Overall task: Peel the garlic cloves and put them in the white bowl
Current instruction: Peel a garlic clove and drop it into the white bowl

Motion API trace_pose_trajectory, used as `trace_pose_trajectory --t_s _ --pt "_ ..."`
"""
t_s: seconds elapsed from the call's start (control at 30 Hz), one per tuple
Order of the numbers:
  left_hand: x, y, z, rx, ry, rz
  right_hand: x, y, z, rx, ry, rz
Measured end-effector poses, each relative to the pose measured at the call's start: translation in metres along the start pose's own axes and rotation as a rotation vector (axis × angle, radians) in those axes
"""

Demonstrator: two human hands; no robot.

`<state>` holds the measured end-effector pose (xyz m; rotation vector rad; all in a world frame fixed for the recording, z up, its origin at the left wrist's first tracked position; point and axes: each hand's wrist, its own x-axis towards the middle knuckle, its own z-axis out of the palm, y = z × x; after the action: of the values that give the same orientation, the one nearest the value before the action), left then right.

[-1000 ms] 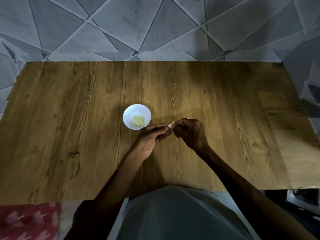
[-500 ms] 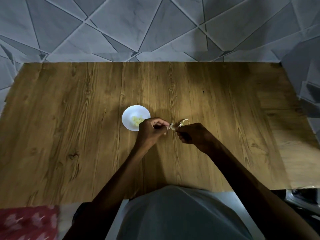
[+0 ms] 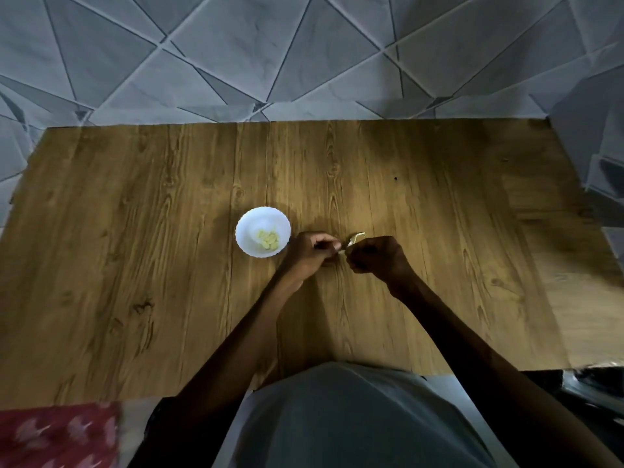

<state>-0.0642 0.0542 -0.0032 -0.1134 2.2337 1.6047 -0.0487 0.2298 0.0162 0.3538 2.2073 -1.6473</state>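
garlic clove (image 3: 349,245): pinched between left hand (image 3: 312,253) and right hand (image 3: 378,256), skin curling off; white bowl (image 3: 250,228) at nine o'clock, just beside left hand.

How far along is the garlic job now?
Done: several pale yellow peeled cloves lie in the small round white bowl. In hand: the left hand and right hand pinch one garlic clove between them, its papery skin sticking up. Left: finishing this clove and dropping it in.

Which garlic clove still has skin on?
The clove pinched between left hand and right hand: a skin strip curls off it. The cloves in the white bowl are bare.
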Motion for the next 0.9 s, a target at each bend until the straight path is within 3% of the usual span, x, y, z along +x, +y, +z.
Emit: trace_pose_trajectory --t_s 0.13,0.33,0.73,0.9 --pt "-0.001 0.002 0.004 -0.102 0.051 -0.026 0.005 0.001 0.002 0.024 -0.034 -0.002" --pt "0.004 -0.009 0.007 -0.052 0.163 0.039 0.011 0.001 0.006 0.230 -0.025 0.273" --pt "0.006 -0.007 0.013 0.524 0.249 0.125 0.010 0.020 0.001 0.043 0.028 0.079" --pt "0.005 -0.004 0.016 0.442 0.222 0.113 0.008 0.019 0.001 0.110 0.030 0.011"
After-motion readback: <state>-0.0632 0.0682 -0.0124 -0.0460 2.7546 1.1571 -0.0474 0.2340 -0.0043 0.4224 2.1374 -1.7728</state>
